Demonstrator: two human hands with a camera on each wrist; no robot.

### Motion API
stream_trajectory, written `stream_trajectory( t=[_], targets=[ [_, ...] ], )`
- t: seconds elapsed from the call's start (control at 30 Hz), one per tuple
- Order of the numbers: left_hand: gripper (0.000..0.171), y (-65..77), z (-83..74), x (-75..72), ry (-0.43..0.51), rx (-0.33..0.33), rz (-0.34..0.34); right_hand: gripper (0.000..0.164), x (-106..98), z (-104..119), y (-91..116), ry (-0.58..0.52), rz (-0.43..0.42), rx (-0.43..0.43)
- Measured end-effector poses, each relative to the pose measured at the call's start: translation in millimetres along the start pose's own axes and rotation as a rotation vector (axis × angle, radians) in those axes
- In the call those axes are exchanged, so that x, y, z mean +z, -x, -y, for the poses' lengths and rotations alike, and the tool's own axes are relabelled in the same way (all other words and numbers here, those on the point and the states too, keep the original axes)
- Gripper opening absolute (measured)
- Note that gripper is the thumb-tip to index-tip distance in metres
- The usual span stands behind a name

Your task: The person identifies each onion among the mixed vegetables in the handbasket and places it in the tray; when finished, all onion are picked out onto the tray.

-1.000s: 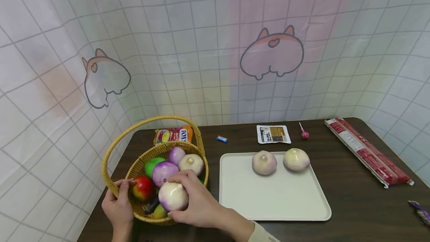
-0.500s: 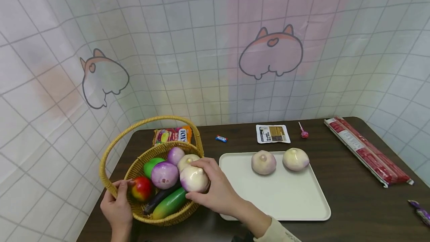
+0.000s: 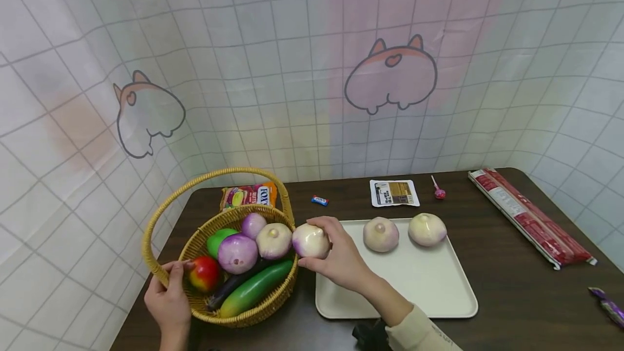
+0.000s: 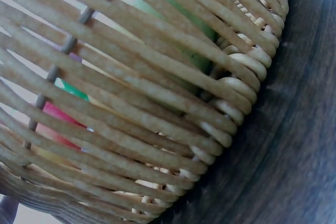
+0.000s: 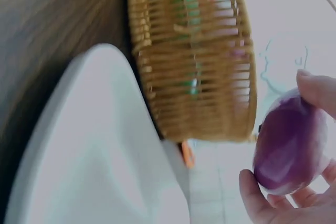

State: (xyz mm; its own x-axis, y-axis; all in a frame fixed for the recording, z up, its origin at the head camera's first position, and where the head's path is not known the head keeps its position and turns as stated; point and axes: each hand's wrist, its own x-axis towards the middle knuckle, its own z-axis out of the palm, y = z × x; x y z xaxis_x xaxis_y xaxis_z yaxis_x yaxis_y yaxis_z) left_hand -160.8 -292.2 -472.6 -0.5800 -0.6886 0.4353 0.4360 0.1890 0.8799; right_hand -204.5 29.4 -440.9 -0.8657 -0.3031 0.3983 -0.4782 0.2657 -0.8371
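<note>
In the head view my right hand (image 3: 338,256) holds a white-and-purple onion (image 3: 310,241) between thumb and fingers. It hangs between the wicker basket (image 3: 263,316) and the left side of the white tray (image 3: 397,302). The right wrist view shows the onion's purple underside (image 5: 287,140). My left hand (image 3: 169,297) grips the basket at the foot of its handle, on the left rim. Inside the basket lie several onions (image 3: 274,240), a green item (image 3: 220,241), a red-yellow mango-like fruit (image 3: 205,273), an eggplant (image 3: 229,290) and a cucumber-like vegetable (image 3: 255,288). Two onions (image 3: 381,234) sit on the tray's far side.
Behind the basket lies a candy bag (image 3: 249,196). Along the table's back are a small blue wrapped candy (image 3: 319,200), a flat packet (image 3: 394,193) and a lollipop (image 3: 439,192). A long red package (image 3: 531,218) and a purple wrapper (image 3: 606,305) lie at the right.
My right hand has carried the onion from above the basket to the right, past its rim toward the tray. The cucumber-like vegetable is uncovered. My left hand stays on the basket.
</note>
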Motion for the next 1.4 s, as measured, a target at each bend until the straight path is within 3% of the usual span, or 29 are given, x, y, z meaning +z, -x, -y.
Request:
stream_trajectory(
  t=[0.23,0.47,0.63,1.0,1.4],
  targets=[
    [0.029,1.3,-0.2,-0.2,-0.031,-0.005,-0.007,0.075,-7.4,-17.6,-4.0,0.027,-0.067,0.092],
    [0.029,1.5,1.5,-2.0,-0.034,-0.008,-0.007,0.073,-13.2,-30.2,-5.2,0.004,-0.113,0.120],
    [0.029,0.9,0.9,-1.0,-0.021,-0.001,0.000,0.073,-18.3,-37.9,-6.9,0.059,-0.146,0.139],
    [0.028,0.8,-2.5,0.7,-0.043,0.012,-0.005,0.073,-22.7,-49.9,-8.8,0.130,-0.156,0.172],
    [0.029,0.7,-2.9,0.7,-0.013,-0.020,-0.004,0.075,-17.8,-56.0,-7.6,0.148,-0.153,0.204]
  ],
)
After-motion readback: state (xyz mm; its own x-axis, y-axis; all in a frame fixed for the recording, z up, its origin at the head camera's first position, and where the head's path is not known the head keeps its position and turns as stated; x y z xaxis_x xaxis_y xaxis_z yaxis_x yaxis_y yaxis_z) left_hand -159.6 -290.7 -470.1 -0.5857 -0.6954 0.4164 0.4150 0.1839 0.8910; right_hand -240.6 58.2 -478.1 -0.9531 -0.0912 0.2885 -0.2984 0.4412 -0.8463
